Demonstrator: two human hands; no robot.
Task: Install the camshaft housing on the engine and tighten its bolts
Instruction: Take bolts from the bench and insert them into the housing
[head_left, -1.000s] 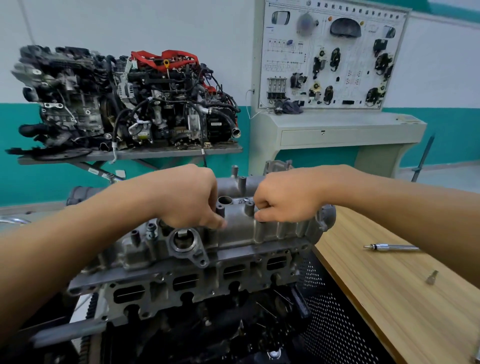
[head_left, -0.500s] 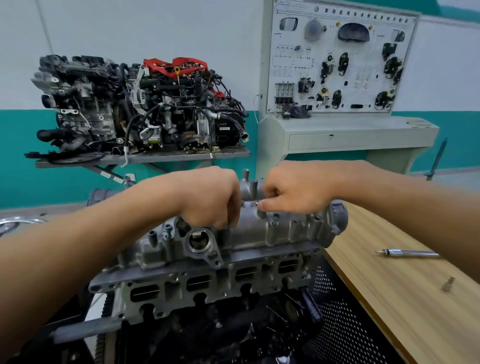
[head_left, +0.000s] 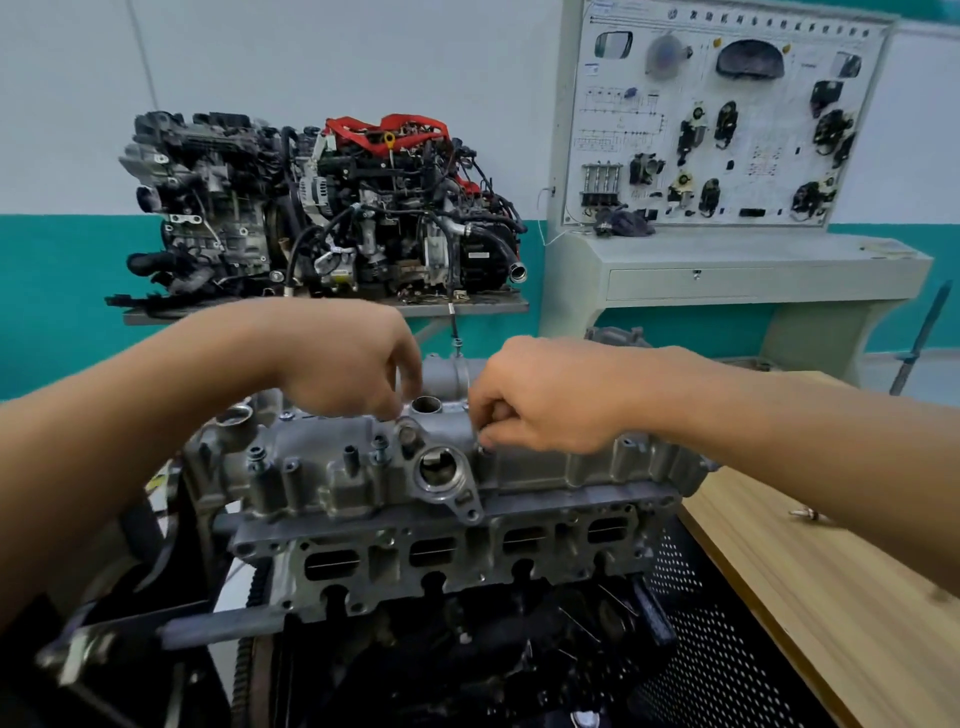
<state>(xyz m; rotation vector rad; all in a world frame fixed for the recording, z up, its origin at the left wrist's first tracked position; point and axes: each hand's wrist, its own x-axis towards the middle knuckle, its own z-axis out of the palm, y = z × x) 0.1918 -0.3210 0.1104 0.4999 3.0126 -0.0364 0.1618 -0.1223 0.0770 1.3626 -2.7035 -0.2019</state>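
Head view, from my remote station: two bare hands, one camshaft housing (head_left: 545, 467), one engine (head_left: 441, 561) beneath it. The housing is a long, pale grey aluminium casting, ribbed along its near side, with a round flanged opening (head_left: 439, 470) facing me and an open bore (head_left: 426, 404) on top. It sits flat along the top of the engine, whose near face shows four rectangular ports in a row.

The left hand (head_left: 337, 358) reaches over the housing's far side, left of the bore. Its fingers (head_left: 384, 400) curl downward onto the casting, and I cannot tell whether they grip anything, as the tips are hidden. The right hand (head_left: 545, 400) hangs over the middle of the housing, just right of the bore, with its fingers (head_left: 488, 421) curled and its tips pinching a small bolt (head_left: 482, 450) at the near top edge. Two standing bolts (head_left: 256, 458) (head_left: 381, 448) rise from the housing's left half, apart from both hands.

Beyond, one second engine (head_left: 322, 208) sits on a stand at far left and one training board (head_left: 727, 119) stands at far right. A wooden table (head_left: 831, 623) runs along the near right, touching a black perforated panel (head_left: 727, 649).
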